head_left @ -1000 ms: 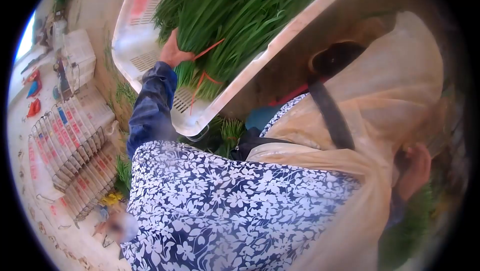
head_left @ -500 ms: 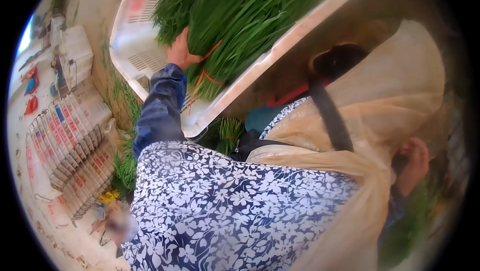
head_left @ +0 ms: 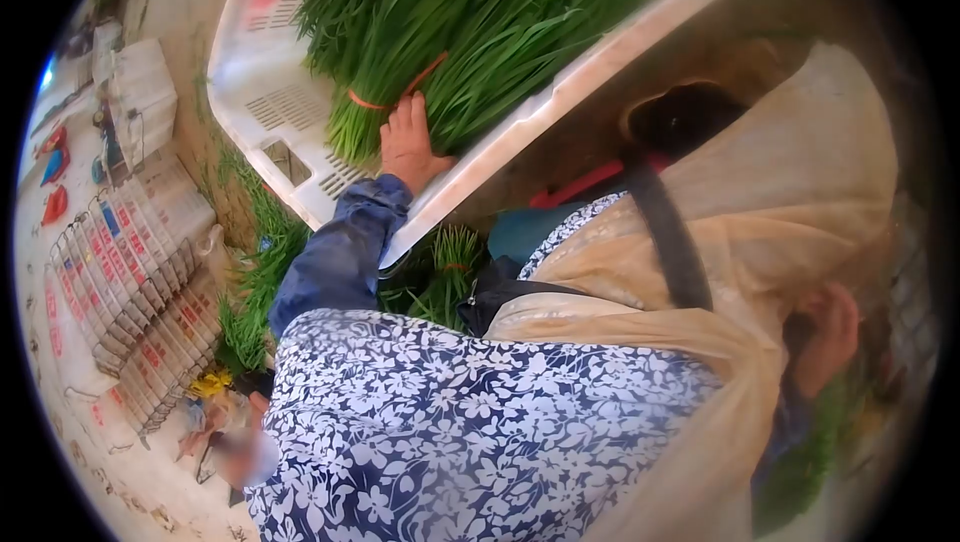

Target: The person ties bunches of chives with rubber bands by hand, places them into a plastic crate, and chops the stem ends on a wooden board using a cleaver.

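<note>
The greens [head_left: 370,52] lie in the white crate [head_left: 235,77], top centre of the frame. The left hand [head_left: 404,150], fingers extended, rests against the stems—pushing hard there could work the orange band [head_left: 370,104] loose and splay them. The right hand [head_left: 828,337], right edge, is blurred—its grip I cannot tell.

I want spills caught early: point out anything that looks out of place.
Loose, chive-like greens lie scattered outside the white plastic crate, by its lower-left corner in view. They look spilled, though they may have been put there.
</note>
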### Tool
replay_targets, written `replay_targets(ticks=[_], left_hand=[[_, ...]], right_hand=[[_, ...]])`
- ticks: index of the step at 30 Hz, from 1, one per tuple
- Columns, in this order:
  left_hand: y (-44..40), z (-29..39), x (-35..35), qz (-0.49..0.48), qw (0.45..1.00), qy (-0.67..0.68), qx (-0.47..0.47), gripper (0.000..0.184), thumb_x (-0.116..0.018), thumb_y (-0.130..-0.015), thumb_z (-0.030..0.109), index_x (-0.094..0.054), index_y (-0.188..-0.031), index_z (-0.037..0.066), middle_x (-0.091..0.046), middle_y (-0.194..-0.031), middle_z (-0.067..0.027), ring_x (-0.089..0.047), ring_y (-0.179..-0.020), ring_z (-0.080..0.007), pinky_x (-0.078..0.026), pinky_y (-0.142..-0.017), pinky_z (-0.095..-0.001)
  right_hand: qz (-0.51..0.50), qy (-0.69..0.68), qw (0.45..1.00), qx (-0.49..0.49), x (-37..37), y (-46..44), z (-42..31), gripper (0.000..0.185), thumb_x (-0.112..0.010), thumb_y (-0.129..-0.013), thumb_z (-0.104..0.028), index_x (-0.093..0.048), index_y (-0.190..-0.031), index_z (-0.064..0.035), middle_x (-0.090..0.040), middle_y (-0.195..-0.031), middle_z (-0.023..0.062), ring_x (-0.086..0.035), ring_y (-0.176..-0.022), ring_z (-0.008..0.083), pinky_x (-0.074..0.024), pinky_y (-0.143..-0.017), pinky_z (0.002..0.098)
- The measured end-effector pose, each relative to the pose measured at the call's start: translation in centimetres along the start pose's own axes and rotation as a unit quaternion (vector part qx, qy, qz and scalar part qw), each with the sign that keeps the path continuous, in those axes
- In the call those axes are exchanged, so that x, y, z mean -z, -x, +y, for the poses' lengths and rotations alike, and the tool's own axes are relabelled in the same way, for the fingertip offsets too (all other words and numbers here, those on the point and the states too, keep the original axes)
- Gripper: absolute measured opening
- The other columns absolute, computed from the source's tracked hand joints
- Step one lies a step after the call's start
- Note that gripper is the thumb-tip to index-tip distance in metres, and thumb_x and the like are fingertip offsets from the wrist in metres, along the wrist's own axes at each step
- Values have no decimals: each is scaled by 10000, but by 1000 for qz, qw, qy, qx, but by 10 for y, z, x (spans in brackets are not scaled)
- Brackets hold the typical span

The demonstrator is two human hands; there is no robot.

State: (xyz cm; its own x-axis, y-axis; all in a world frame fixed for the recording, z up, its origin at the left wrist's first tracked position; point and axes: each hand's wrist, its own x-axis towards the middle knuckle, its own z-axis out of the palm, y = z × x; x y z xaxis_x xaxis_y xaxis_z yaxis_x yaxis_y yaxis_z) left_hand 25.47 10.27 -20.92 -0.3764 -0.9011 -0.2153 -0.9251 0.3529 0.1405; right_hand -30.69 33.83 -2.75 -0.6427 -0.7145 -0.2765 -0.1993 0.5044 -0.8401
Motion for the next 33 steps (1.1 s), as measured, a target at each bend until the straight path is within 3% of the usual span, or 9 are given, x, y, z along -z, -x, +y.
replay_targets(ticks=[5,9,12,15,20,22,26,28,33], left_hand=[[-9,-4,-11,28,999,-21,34,1234,-901,-497,255,-225,-1498,4,-364,-1458,-218,-468,-1184,-387,-397,-921,-474],[-24,-23,29,-60,982,172,60,1106,-880,-529,159,-316,-1468,-3,-524,-1330,-212,-541,-1165,-383,-444,-960,-466],[-42,-38,79,-138,925,352,33,935,-824,-603,62,-396,-1430,-8,-613,-1248,-189,-597,-1151,-334,-473,-992,-407],[-74,-57,91,-439,754,466,149,947,-769,-631,-49,-346,-1478,-6,-572,-1324,-133,-547,-1190,-244,-454,-1005,-349],[-64,-59,49,-398,765,482,156,999,-768,-627,36,-303,-1510,9,-467,-1434,-128,-413,-1326,-210,-340,-1096,-351],[-57,-66,41,-353,711,568,218,1045,-813,-618,87,-287,-1518,14,-466,-1439,-122,-431,-1326,-236,-337,-1108,-352],[-34,-64,28,-347,790,483,149,1056,-824,-653,120,-243,-1526,1,-530,-1381,-161,-513,-1265,-271,-404,-1063,-375],[-32,-59,26,-235,936,256,57,1102,-858,-626,274,-262,-1507,-13,-591,-1288,-222,-583,-1193,-334,-449,-1013,-388],[-28,-40,49,-297,940,141,90,1236,-882,-564,390,-195,-1508,-17,-624,-1181,-284,-622,-1090,-423,-493,-947,-416]], right_hand=[[20,19,1000,-6,-4,-4,13,177,-545,-1001,-94,-637,-1086,31,-652,-1088,103,-635,-821,154,-501,-742,269],[7,30,999,-30,-3,-16,11,166,-553,-994,-85,-634,-1075,35,-644,-1049,85,-627,-809,146,-497,-737,271],[6,-7,999,-38,0,-23,7,162,-549,-991,-77,-632,-1071,36,-638,-1037,83,-622,-810,146,-495,-732,276],[-6,7,1000,10,-3,-30,0,163,-548,-990,-76,-632,-1072,37,-636,-1038,87,-620,-824,148,-495,-735,276],[-6,-10,1000,-6,-5,-22,-2,159,-545,-987,-63,-629,-1074,39,-637,-1033,89,-617,-834,149,-495,-748,275],[-7,-9,1000,-18,-2,-18,1,158,-543,-986,-60,-629,-1073,40,-639,-1031,90,-618,-834,150,-495,-749,275],[-1,1,1000,-30,1,-20,9,156,-536,-986,-55,-629,-1071,37,-644,-1033,98,-627,-835,156,-498,-752,272],[-15,26,1000,0,-2,-21,6,155,-534,-986,-52,-630,-1070,36,-643,-1040,98,-631,-837,159,-499,-750,272],[-11,18,1000,13,-4,-20,-13,143,-538,-980,-51,-634,-1049,28,-635,-1064,99,-638,-838,163,-496,-749,276]])
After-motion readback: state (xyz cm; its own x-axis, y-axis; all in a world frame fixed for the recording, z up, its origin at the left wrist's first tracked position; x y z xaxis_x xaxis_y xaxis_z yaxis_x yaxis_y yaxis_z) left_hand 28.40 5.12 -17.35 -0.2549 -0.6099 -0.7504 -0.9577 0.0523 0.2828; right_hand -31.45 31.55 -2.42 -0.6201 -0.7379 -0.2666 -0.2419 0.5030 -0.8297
